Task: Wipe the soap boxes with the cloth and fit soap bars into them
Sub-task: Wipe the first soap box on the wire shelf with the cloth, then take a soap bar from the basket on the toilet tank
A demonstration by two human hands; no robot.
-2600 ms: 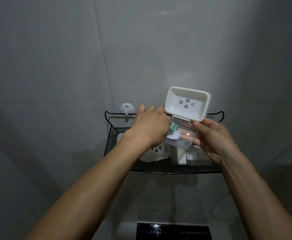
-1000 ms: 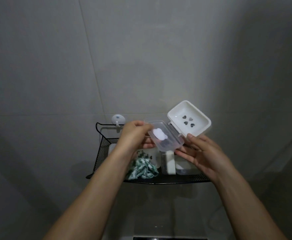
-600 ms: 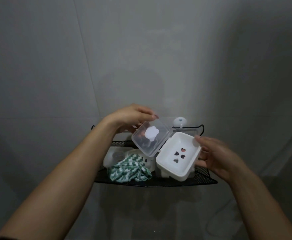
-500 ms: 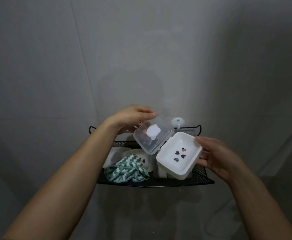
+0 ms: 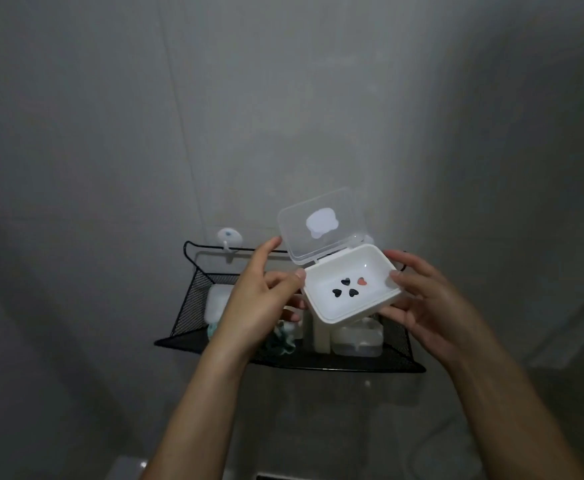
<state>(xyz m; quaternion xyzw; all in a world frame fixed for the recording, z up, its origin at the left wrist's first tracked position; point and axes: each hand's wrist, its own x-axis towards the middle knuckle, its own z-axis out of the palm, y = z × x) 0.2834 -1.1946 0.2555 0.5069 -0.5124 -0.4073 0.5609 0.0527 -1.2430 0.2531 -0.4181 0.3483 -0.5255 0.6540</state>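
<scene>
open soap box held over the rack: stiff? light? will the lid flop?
The soap box is likely rigid, since both hands grip only its walls without dents. Probably light, as it looks empty. The clear lid stands open on its hinge and may swing when tilted.

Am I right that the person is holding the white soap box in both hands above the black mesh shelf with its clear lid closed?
Not quite: the head view shows the clear lid flipped open. The rest holds: left hand and right hand hold the white soap box above the black mesh shelf.

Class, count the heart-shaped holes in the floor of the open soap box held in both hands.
4, clustered mid-floor of the white soap box: three dark ones, one reddish at the right. None appear hidden.
</scene>
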